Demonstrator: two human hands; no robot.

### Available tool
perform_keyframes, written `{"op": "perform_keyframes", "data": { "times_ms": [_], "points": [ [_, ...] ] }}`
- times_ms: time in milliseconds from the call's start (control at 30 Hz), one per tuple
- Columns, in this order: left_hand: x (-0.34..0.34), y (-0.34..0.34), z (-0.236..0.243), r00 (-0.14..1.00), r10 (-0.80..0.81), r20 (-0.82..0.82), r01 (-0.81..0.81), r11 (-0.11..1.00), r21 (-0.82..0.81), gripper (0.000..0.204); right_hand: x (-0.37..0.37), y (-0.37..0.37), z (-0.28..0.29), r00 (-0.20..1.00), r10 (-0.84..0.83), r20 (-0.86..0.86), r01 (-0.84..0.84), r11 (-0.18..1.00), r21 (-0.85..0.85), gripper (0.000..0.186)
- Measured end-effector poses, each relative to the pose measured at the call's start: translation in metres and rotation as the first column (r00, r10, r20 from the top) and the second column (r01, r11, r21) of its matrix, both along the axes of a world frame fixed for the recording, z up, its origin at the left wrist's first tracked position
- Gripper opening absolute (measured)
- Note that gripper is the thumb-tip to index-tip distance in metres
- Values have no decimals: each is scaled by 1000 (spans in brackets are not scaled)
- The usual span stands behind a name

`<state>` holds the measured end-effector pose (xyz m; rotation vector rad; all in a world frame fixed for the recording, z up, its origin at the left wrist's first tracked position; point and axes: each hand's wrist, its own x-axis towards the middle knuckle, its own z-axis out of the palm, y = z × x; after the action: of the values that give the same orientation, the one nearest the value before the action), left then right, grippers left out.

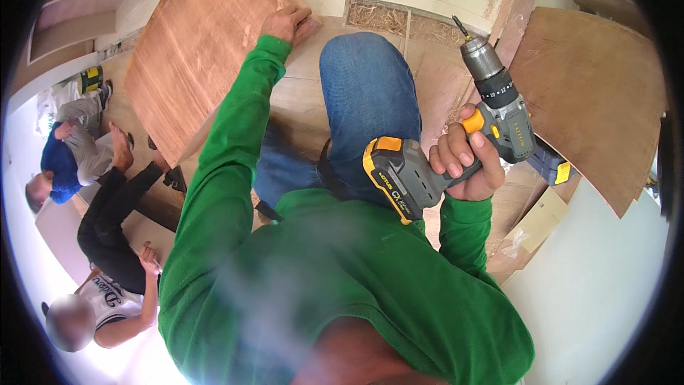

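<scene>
My left hand (286,25) grips the near right corner of a curved, reddish plywood panel (192,50) at the upper left. My right hand (467,160) holds a grey and black cordless drill (502,100) with a yellow-trimmed battery and a bit in the chuck, pointing up past my bent knee (363,85) in blue jeans. Under and beyond my knee are pale boards (442,64) and a strip of wood shavings (374,20).
A brown plywood sheet (584,71) lies at the right over a dark blue case (545,160). Two co-workers, one in blue (57,160), another in a white top (110,303), sit at the left. Wooden shelves (85,0) and a bucket (90,80) are upper left.
</scene>
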<state>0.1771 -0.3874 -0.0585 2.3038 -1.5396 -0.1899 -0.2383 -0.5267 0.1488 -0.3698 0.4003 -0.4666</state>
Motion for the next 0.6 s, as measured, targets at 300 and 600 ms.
{"op": "perform_keyframes", "data": {
  "times_ms": [300, 600],
  "points": [
    [-15, 8, 18, 980, 163, -112, -157, 986, 54, 37, -1, -6, -11, 998, 54, 17, -55, 996, 66, 42],
    [-24, -1, 10, 994, 100, -35, -101, 994, -28, 37, -3, -14, -12, 994, 111, 15, -112, 991, 75, 43]
  ]
}}
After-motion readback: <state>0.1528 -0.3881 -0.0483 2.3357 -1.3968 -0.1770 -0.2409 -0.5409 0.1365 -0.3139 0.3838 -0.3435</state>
